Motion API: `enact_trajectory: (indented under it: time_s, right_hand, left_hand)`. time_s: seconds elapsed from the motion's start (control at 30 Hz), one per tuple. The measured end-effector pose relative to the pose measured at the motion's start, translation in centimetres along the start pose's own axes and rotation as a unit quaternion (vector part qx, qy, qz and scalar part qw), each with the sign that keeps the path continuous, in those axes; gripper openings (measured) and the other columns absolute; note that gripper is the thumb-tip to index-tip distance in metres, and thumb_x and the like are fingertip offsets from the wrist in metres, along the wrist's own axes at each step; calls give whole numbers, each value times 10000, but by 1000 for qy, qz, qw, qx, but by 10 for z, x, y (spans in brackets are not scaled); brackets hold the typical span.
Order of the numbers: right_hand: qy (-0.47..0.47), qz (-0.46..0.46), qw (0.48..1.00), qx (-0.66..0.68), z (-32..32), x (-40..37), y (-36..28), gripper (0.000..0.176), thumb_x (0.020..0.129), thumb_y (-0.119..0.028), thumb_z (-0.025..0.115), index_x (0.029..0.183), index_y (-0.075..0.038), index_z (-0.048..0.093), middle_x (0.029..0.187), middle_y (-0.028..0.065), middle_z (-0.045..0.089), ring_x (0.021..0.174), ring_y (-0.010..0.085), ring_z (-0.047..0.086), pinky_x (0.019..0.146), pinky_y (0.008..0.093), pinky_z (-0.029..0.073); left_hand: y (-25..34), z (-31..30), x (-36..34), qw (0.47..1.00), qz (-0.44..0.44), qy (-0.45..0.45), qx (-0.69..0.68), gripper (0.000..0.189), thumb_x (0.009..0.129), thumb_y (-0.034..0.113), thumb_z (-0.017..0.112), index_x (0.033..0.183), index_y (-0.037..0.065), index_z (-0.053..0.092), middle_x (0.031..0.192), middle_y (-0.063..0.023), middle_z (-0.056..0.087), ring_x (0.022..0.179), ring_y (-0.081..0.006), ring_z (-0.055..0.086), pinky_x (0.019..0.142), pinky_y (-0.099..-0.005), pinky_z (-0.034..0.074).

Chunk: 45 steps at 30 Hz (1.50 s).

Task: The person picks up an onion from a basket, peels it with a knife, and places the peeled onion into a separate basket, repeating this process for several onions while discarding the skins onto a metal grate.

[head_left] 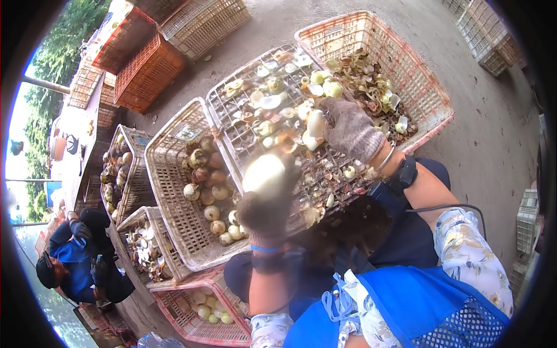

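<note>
My left hand (264,211), in a dark glove and smeared by motion, is closed on a large pale peeled onion (264,176) above the left part of a grid-like crate surface (232,136). My right hand (351,127), in a dirty knit glove, has its fingers curled over the right side of that surface. A whitish onion piece (315,123) shows at its fingertips; whether anything else is in the grip is hidden. Onion scraps and cut pieces (270,102) lie scattered over the grid.
A crate of peelings (432,107) stands at the far right. To the left is a crate of unpeeled onions (165,191); below it, a pink crate (174,310) holds pale onions. A co-worker (75,255) sits at the left. Orange crates (142,75) stand behind.
</note>
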State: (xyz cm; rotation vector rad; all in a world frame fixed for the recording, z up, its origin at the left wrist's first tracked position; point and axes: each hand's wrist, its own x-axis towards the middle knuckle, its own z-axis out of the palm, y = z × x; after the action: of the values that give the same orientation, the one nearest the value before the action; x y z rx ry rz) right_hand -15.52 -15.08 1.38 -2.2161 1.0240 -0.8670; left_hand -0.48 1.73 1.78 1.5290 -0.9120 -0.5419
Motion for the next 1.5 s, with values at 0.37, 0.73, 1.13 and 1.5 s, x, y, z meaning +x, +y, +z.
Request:
enact_trajectory:
  time_s: [0.37,0.73,1.13,1.5]
  right_hand:
    - [-335,330,701,537,-27,-26,-60,372,865,-273,684,1134,-31,598,691,52,658,440,93,566,317,210,375]
    - [-167,-32,961,220,-23,-27,-51,510,752,-168,820,1191,-25,604,996,108,674,823,166,653,726,316,540]
    - [-125,-94,979,128,-3,-28,-40,364,732,-100,694,1077,-22,608,776,167,638,710,354,648,636,418,525]
    - [-154,121,883,426,-8,-14,-39,467,803,-204,770,1212,-45,610,982,65,683,813,111,605,761,290,526]
  left_hand:
    - [21,10,1,985,-29,-88,-145,767,761,416,689,1393,51,453,1405,-180,489,1297,-320,470,1110,-481,346]
    - [2,7,0,949,112,-122,268,311,950,66,517,1255,14,553,1176,-126,623,1046,-216,604,910,-324,485]
    - [-13,13,1,903,-274,-81,-323,454,924,210,611,1332,46,495,1215,-107,589,1100,-238,590,909,-394,524]
    - [-13,7,5,988,-88,-124,-27,817,803,633,667,1331,38,481,1280,-135,560,1120,-283,586,954,-440,525]
